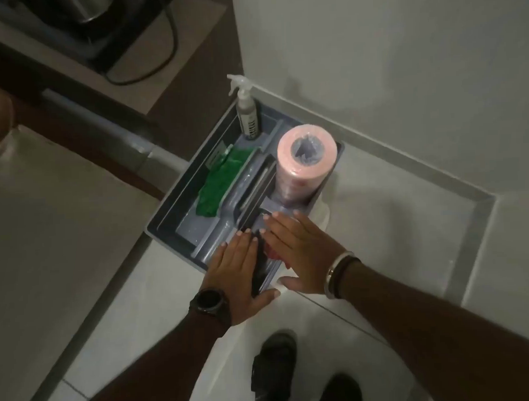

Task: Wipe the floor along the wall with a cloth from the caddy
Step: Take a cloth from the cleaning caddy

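A grey caddy [167,208] stands on the tiled floor against the wall. It holds a pink roll of cloths [304,166] upright in its right compartment, a crumpled green cloth [220,184] in the left one and a spray bottle [248,114] at the far end. My left hand [239,273] and my right hand [304,253] hover flat, fingers spread, over the caddy's near end. Between them a bit of red material [272,254] shows; what it is stays unclear. Neither hand grips anything.
The white wall [402,60] and its skirting [390,154] run to the right of the caddy. A brown cabinet with a black appliance and cable [131,40] stands at the upper left. My dark shoes [275,368] are on the pale floor tiles below.
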